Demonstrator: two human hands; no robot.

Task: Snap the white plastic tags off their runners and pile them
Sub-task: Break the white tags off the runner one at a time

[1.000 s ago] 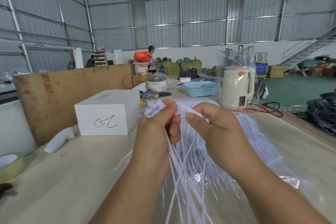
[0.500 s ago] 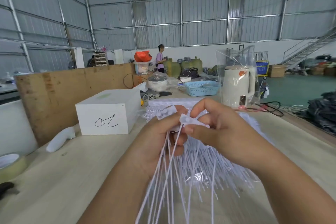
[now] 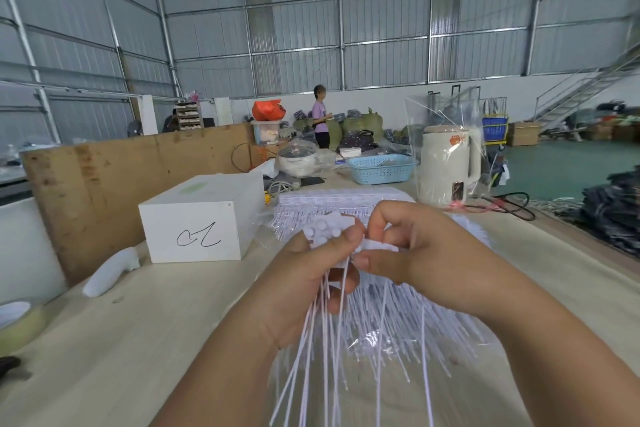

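Observation:
My left hand [image 3: 304, 284] grips a bunch of white plastic tags [image 3: 327, 230]; their round heads stick up above my thumb and their long thin tails [image 3: 322, 350] hang down toward me. My right hand [image 3: 419, 250] pinches a white strip of tags [image 3: 375, 245] between thumb and forefinger, right against the left hand's bunch. Under both hands, on the table, lies a big spread of white tags on their runners [image 3: 346, 199], partly inside clear plastic film.
A white box [image 3: 202, 218] with a black scribble stands to the left, a white handle-shaped object [image 3: 110, 272] beside it. A cream kettle [image 3: 448, 166] and a blue basket [image 3: 381, 168] stand behind. A tape roll [image 3: 19, 321] lies at the far left. A person stands far back.
Both hands have dropped lower. The right hand's fingers have shifted from covering the bunch to pinching a strip at its right side. The person in the background has turned.

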